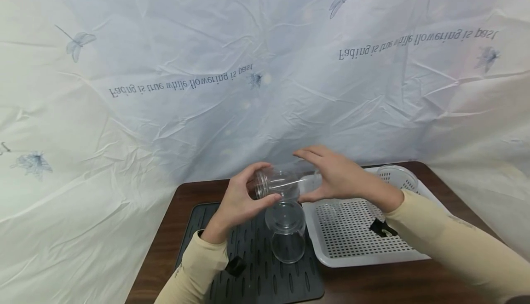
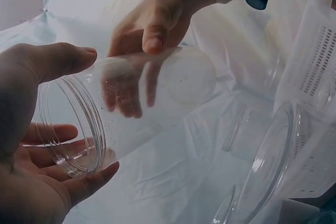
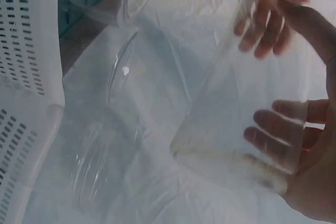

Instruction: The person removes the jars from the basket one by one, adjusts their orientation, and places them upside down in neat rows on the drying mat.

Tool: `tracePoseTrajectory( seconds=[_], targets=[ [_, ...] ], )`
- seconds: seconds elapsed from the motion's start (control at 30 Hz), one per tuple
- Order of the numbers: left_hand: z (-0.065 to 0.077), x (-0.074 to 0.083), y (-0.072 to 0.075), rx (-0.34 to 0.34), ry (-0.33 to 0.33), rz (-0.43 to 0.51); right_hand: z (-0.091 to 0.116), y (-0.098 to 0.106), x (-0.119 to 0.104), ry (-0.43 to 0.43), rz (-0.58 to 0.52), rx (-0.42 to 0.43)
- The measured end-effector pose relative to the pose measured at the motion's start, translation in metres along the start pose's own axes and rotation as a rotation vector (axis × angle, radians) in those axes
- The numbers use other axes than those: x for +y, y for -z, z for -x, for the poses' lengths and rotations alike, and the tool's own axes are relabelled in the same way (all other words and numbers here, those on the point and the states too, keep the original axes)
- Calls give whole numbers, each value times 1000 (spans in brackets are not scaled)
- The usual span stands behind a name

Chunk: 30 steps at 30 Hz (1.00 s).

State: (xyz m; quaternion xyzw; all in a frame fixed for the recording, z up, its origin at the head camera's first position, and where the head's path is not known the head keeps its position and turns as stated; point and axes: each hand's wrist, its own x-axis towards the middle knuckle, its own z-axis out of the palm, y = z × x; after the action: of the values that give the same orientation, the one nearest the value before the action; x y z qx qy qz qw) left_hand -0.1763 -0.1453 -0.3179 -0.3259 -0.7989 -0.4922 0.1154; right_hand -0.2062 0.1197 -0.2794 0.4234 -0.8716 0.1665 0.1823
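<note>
A clear jar [image 1: 286,185] with a threaded mouth lies sideways in the air between both hands, above the back of the mat. My left hand [image 1: 241,197] holds its mouth end, the thumb on one side and the fingers on the other; in the left wrist view the screw thread [image 2: 86,124] shows between them. Toward the base, my right hand [image 1: 338,173] grips the jar, and its fingers [image 3: 275,129] show through the clear wall in the right wrist view. Below the jar, clear round containers [image 1: 288,248] stand on the dark ribbed mat [image 1: 256,280].
A white perforated basket [image 1: 333,261] sits right of the mat, with clear containers in it, one round-rimmed [image 1: 396,176] at its back right. Both mat and basket rest on a dark wooden table [image 1: 161,242]. Behind hangs a white printed sheet [image 1: 290,88].
</note>
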Motion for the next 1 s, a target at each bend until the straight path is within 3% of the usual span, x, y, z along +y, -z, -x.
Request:
tracePoseTrajectory(
  seconds=[0.23,0.43,0.7,1.0],
  targets=[
    [0,0,4,9,-13,-38,13,9,19,-18,-158,125],
    [1,1,6,20,-11,-34,24,2,34,-62,-301,266],
    [3,-1,10,35,-18,-5,33,-17,44,-166,-866,420],
    [3,-1,11,32,-35,42,43,-35,42,-273,-1356,377]
  ],
)
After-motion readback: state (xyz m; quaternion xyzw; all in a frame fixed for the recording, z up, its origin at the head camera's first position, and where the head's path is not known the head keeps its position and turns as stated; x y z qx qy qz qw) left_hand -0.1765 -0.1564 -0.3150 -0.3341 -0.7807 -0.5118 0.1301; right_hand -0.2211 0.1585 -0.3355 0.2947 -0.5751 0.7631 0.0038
